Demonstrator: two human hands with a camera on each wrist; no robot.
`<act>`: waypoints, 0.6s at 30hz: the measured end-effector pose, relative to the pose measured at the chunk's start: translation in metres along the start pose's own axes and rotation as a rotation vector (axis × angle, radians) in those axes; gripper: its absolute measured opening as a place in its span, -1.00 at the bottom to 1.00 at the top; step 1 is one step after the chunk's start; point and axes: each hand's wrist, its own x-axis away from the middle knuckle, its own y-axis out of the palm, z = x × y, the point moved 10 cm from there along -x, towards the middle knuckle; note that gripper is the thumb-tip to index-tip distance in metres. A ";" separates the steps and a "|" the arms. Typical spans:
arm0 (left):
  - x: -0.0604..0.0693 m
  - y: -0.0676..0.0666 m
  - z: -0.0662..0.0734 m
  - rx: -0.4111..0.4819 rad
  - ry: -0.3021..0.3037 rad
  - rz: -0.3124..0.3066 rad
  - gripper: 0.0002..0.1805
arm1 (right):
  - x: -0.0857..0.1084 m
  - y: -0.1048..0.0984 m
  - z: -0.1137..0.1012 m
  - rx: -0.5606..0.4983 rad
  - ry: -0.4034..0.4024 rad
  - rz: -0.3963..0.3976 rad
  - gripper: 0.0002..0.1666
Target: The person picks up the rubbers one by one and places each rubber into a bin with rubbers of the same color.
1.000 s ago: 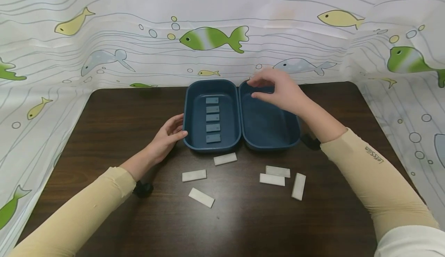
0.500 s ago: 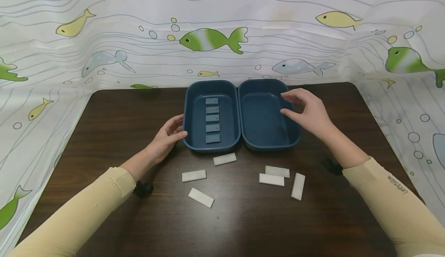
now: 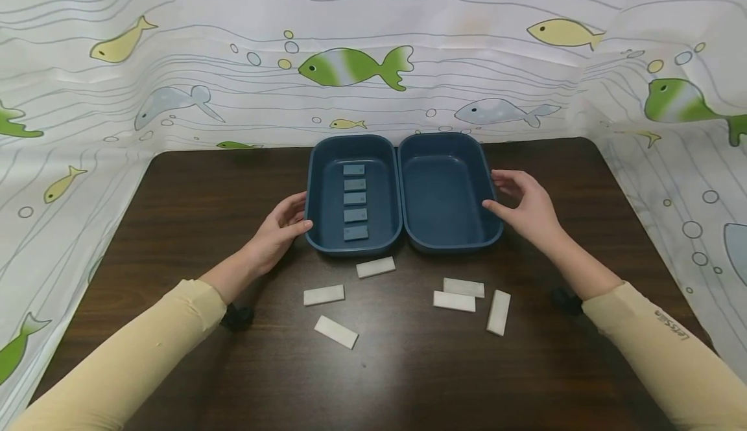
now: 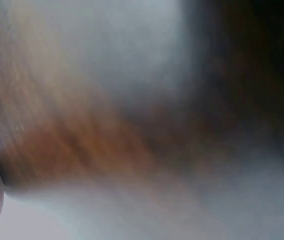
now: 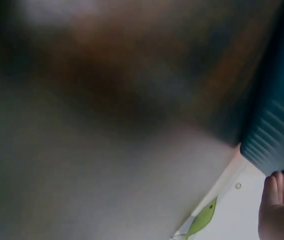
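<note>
In the left tray (image 3: 382, 198) (head view only), five blue blocks (image 3: 355, 199)

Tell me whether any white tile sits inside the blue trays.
No: all six white tiles lie on the brown table, outside both blue trays.

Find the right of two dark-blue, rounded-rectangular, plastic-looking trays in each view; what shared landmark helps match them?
Head: right tray, just right of centre.
Left wrist: not visible.
Right wrist: right tray, cropped at upper right.
Landmark: right hand, beside it in head and right wrist views.
</note>
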 end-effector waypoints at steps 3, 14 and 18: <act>0.000 -0.001 0.000 0.001 -0.003 -0.002 -0.27 | 0.002 0.007 0.006 -0.027 0.065 -0.047 -0.21; -0.002 0.000 0.001 -0.035 -0.033 -0.057 -0.23 | 0.013 0.035 0.026 -0.260 0.256 -0.216 -0.08; -0.003 0.000 0.001 -0.052 -0.041 -0.080 -0.22 | 0.019 0.041 0.030 -0.390 0.289 -0.240 -0.07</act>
